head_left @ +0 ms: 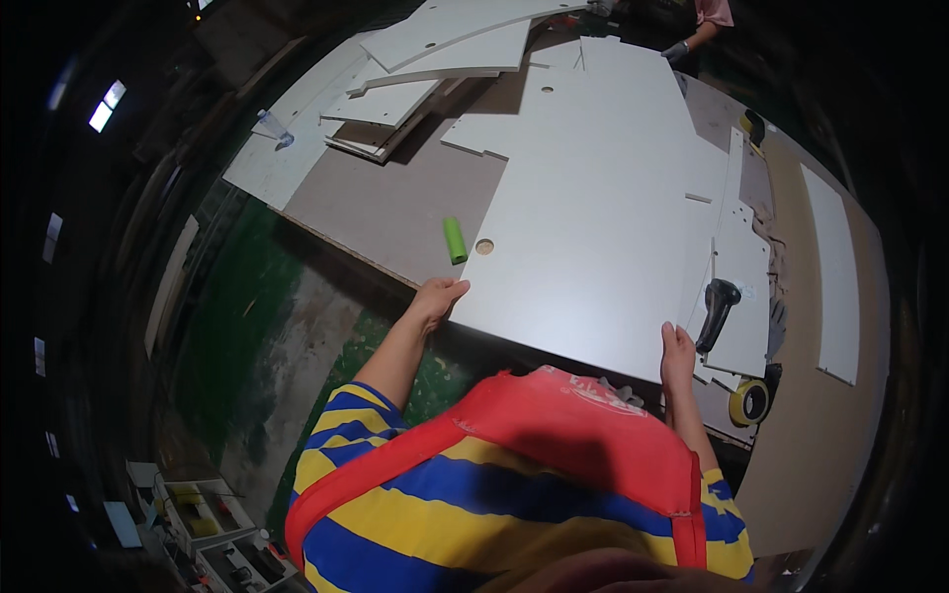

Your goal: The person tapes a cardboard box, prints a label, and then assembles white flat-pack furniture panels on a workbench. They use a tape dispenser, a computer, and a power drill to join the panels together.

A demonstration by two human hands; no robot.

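Observation:
A large white panel [583, 227] lies in front of me, its near edge toward my body. It has a round hole near the left edge and another farther back. My left hand [438, 301] grips the panel's near left corner, thumb on top and the fingers partly hidden by the board. At the near right corner my right hand [677, 354] is closed round the edge. A green cylinder [454, 240] lies beside the panel's left edge, close to my left hand. Right of my right hand, a black handheld scanner [718, 308] rests on a smaller white board [743, 341].
Stacked white boards [395, 104] fill the far left, near a clear plastic bottle [275, 128]. A yellow tape roll [748, 402] lies at the near right. A long white strip [832, 277] rests on brown board farther right. Another person's gloved hand [676, 51] touches the panel's far end.

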